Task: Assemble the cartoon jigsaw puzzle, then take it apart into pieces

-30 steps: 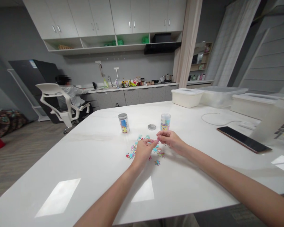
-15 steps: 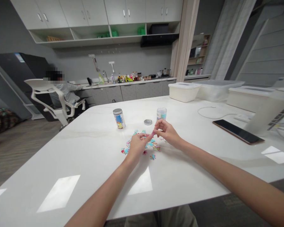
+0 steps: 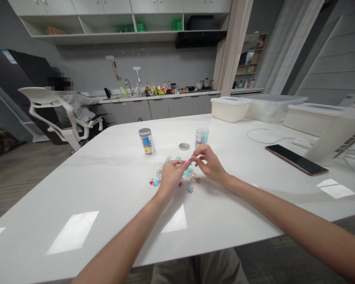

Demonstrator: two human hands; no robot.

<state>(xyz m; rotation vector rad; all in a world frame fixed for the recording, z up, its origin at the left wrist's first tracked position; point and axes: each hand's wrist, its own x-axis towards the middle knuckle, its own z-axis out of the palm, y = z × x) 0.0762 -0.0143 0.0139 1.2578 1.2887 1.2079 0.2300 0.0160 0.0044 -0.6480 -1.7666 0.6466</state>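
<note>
My left hand [image 3: 171,175] and my right hand [image 3: 208,163] meet above a loose heap of colourful jigsaw puzzle pieces [image 3: 189,173]. Their fingertips are pinched together on a small pink puzzle piece [image 3: 191,160], mostly covered by the fingers. Whether it is one piece or two joined, I cannot tell. One piece [image 3: 189,190] lies apart at the near side of the heap. Behind my right hand stands a clear jar [image 3: 201,137] with a printed label and no lid. A silver lid [image 3: 184,146] lies flat beside it. Farther left is a jar [image 3: 147,142] with its silver lid on.
The white table [image 3: 112,189] is glossy. On the right lie a phone [image 3: 296,159] and a white cable [image 3: 263,141], near a white container [image 3: 339,134]. Lidded plastic bins [image 3: 230,110] line the far right edge. A person [image 3: 73,106] sits at the counter behind.
My view has tipped down slightly, so everything appears a little higher. Both hands keep their pinch on the pink piece, with only small finger movement.
</note>
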